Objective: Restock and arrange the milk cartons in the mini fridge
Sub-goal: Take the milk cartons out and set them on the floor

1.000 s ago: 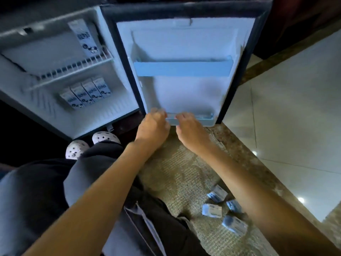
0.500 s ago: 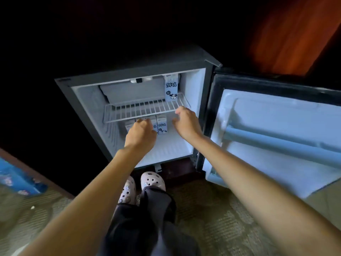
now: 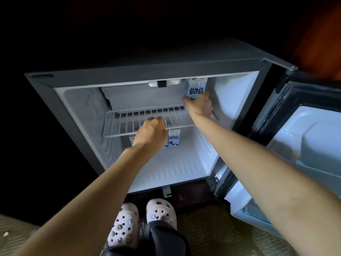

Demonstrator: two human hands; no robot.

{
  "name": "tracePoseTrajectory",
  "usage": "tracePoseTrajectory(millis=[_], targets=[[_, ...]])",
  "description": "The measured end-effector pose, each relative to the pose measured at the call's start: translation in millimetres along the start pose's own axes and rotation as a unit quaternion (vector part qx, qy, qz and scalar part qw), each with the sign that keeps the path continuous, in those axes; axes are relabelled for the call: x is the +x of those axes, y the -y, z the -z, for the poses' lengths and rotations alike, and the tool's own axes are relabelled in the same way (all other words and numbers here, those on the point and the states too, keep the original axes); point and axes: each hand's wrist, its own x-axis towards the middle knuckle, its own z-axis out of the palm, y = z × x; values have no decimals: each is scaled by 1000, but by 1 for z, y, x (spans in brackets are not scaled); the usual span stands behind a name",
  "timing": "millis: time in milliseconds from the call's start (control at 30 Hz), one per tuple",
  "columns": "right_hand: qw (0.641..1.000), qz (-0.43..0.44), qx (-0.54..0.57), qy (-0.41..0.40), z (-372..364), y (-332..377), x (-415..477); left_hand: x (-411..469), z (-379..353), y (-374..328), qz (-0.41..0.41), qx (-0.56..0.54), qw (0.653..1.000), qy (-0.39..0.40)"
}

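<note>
Pale, charm-studded clogs (image 3: 123,222) on woven carpet (image 3: 212,233) mark where a person stands before an open mini fridge (image 3: 72,126), both bare arms reaching in. Nearer of the two, the left hand (image 3: 151,134) sits at the front rail of the wire shelf (image 3: 125,124) with its fingers curled under. Whether they grip the rail or merely rest on it cannot be told. Just behind and below that hand, blue-and-white lower cartons (image 3: 174,140) stand upright on the fridge floor. One shows plainly and slivers of others peep out beside the wrist, so their count is hidden. Further in, the right hand (image 3: 200,106) wraps the base of a single milk carton (image 3: 196,88) standing upright at the right rear corner of the shelf. The thumb lies on its left edge, and the other fingers are out of sight behind it. The restocking looks partly done, with a row on the cabinet floor and the shelf carrying only that one carton. More would likely have to go in and be squared up. To the right the fridge door (image 3: 304,145) hangs open, cut off by the frame, showing little beyond a moulded inner panel. No spare cartons are in view, and the room behind the fridge is lost in darkness.
</note>
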Motion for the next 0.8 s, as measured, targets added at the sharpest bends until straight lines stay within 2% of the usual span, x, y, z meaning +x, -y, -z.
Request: tracePoseTrajectory(millis=[167,300,367,467,600,700,800], targets=[[998,-6,59,-34,4,-5,0,9,-3,2,-21,-31,999,-20],[989,19,143,-28,13,-14,-29,-7,-10,-10,-6,-51,999,6],[977,12,212,-5,20,-17,-51,-19,-15,-14,-7,-52,999,13],[954,-1,292,61,35,-20,-86,-37,-18,-17,-21,-75,997,-20],[948,-3,273,161,62,-24,-123,-65,-14,-30,-4,-80,995,-60],[946,2,275,172,92,-41,-144,-97,-10,-43,-12,-56,996,-73],[963,6,206,172,128,-64,-169,-127,-16,-54,-41,-20,998,-43]])
